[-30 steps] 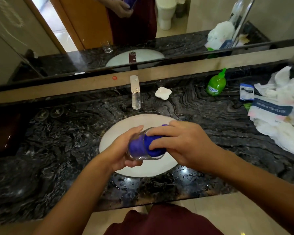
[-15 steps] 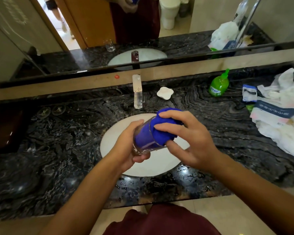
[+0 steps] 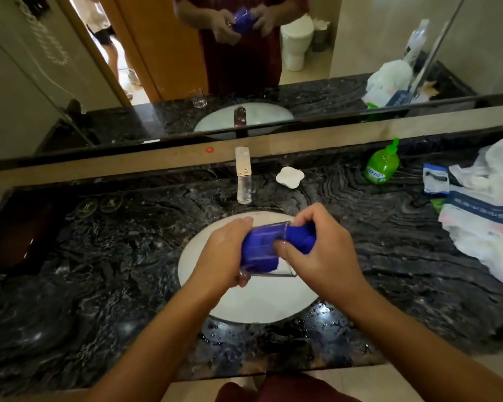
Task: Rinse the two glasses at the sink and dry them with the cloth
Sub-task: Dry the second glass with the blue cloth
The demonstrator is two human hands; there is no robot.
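A clear glass (image 3: pixel 263 250) lies on its side above the white sink basin (image 3: pixel 262 306). My left hand (image 3: pixel 221 256) grips its base end. A blue cloth (image 3: pixel 301 239) fills the inside of the glass and bulges out of its mouth on the right. My right hand (image 3: pixel 323 256) grips that bunched cloth at the mouth. A second clear glass (image 3: pixel 199 98) shows only as a reflection in the mirror, standing on the counter; I cannot see it directly.
A chrome faucet (image 3: pixel 243 178) stands behind the basin, with a white soap dish (image 3: pixel 290 177) to its right. A green soap bottle (image 3: pixel 381 166) and crumpled white bags (image 3: pixel 482 213) sit at the right of the dark marble counter (image 3: pixel 99 271). Water drops lie near the front edge.
My right hand has shifted its grip on the cloth at the glass's mouth, and the glass now lies flatter. Both hands stay over the basin.
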